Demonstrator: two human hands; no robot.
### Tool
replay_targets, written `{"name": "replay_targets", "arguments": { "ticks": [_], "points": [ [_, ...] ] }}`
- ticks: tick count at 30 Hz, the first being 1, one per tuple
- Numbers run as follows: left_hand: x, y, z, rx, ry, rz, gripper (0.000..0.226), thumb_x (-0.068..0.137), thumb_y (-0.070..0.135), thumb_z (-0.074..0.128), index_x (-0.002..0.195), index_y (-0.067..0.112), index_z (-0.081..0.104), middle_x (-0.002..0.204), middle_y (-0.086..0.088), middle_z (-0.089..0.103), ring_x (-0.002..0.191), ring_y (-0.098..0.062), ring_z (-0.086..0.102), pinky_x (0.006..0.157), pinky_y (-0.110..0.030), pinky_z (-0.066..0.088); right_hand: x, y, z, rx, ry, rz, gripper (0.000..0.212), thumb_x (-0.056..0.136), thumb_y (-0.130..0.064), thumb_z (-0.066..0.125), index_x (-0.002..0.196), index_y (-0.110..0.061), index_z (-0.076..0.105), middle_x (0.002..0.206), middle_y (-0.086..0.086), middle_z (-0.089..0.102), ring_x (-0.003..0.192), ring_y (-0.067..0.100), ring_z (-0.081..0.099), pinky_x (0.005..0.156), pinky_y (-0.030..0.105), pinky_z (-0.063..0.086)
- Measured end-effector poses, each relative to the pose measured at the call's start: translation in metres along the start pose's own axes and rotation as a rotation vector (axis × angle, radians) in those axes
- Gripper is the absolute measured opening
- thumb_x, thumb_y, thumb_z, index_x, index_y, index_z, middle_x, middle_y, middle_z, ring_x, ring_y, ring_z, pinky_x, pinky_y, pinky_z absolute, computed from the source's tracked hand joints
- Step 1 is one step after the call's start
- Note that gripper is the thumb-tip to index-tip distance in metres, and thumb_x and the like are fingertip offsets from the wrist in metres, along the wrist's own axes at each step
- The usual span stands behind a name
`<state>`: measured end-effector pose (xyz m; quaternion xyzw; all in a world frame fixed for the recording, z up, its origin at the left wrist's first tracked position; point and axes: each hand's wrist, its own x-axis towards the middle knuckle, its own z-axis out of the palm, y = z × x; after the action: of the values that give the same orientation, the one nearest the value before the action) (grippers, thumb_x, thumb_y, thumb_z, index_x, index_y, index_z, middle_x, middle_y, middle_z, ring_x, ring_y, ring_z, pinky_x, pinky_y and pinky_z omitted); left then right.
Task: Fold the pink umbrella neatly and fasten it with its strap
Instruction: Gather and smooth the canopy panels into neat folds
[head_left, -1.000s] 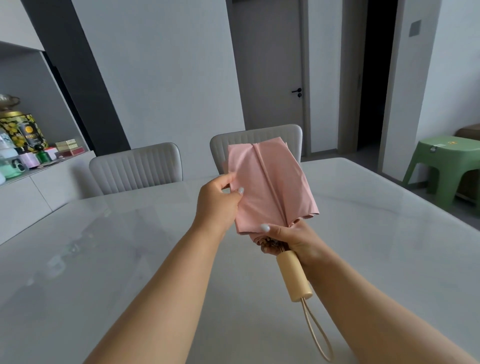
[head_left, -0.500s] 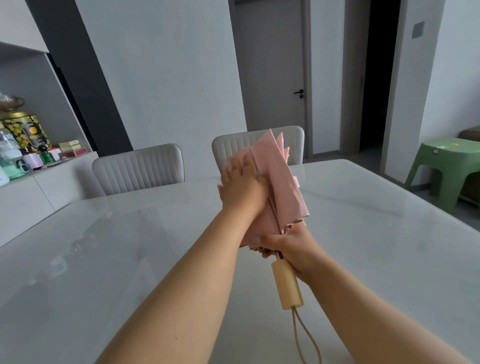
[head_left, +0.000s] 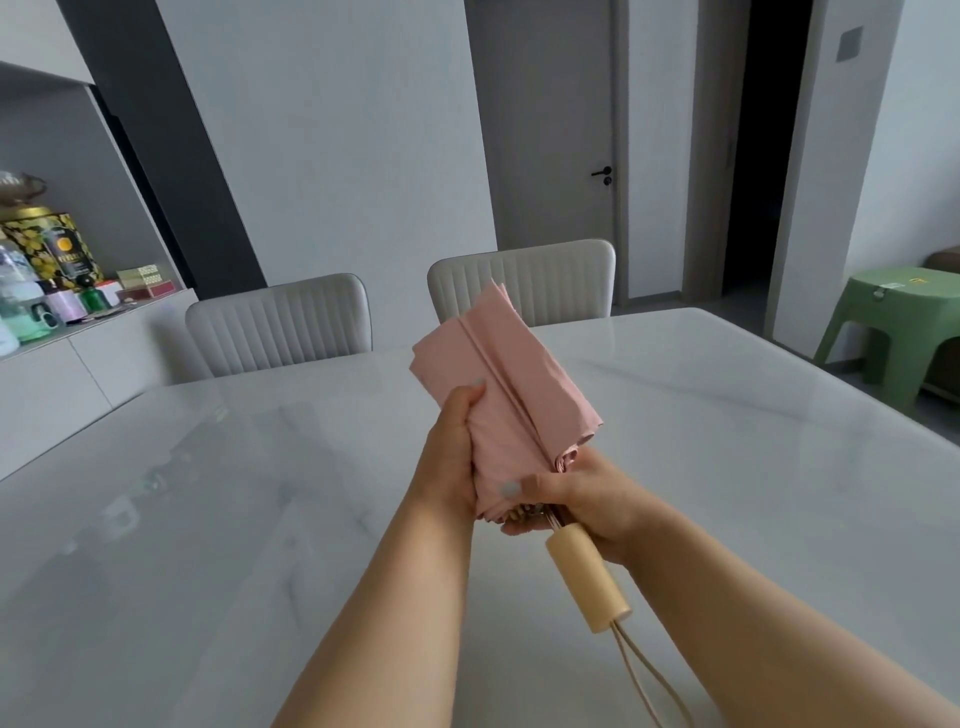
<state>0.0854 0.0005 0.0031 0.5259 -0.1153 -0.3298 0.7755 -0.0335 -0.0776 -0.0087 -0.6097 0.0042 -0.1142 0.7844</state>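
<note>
Left hand (head_left: 457, 452) has slid down from the top and now grips the umbrella (head_left: 506, 395) flaps against the shaft. Right hand (head_left: 587, 499) holds the base just above the handle (head_left: 587, 582). Pleats look gathered; strap's not visible yet.

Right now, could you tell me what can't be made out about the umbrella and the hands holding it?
- Strap: not visible in the head view, perhaps behind the umbrella folds.
- Left hand fingers: behind the fabric.
- Right hand grip: fingers hidden under the canopy base.
- Cord loop: cut off by the bottom edge.
</note>
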Motion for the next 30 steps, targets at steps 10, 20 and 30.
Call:
{"name": "replay_targets", "arguments": {
  "ticks": [10,20,30],
  "points": [
    [0.019,0.035,-0.03,0.095,0.467,0.061,0.046,0.075,0.039,0.068,0.108,0.007,0.062,0.089,-0.009,0.072,0.075,-0.027,0.069,0.062,-0.032,0.055,-0.002,-0.01,0.01,-0.337,0.147,0.408,0.048,0.088,-0.041,0.065,0.124,-0.016,0.046,0.093,0.017,0.064,0.06,0.028,0.066,0.051,0.033,0.055],
    [0.01,0.015,-0.027,-0.007,0.209,0.018,0.053,0.077,0.045,0.066,0.114,0.008,0.063,0.096,-0.012,0.076,0.086,-0.03,0.073,0.077,-0.044,0.059,-0.002,0.0,0.022,-0.307,0.179,0.416,0.031,0.084,-0.03,0.072,0.083,-0.009,0.05,0.057,0.003,0.046,0.038,0.01,0.032,0.036,0.018,0.025],
    [0.011,0.002,-0.048,-0.401,-0.473,0.102,0.066,0.092,0.047,0.024,0.129,0.004,0.06,0.112,-0.019,0.065,0.1,-0.032,0.065,0.093,-0.046,0.048,0.007,0.013,0.024,0.307,-0.226,0.653,0.018,0.079,-0.011,0.066,0.077,-0.013,0.047,0.049,0.001,0.047,0.03,0.007,0.037,0.026,0.015,0.029]
  ]
}}
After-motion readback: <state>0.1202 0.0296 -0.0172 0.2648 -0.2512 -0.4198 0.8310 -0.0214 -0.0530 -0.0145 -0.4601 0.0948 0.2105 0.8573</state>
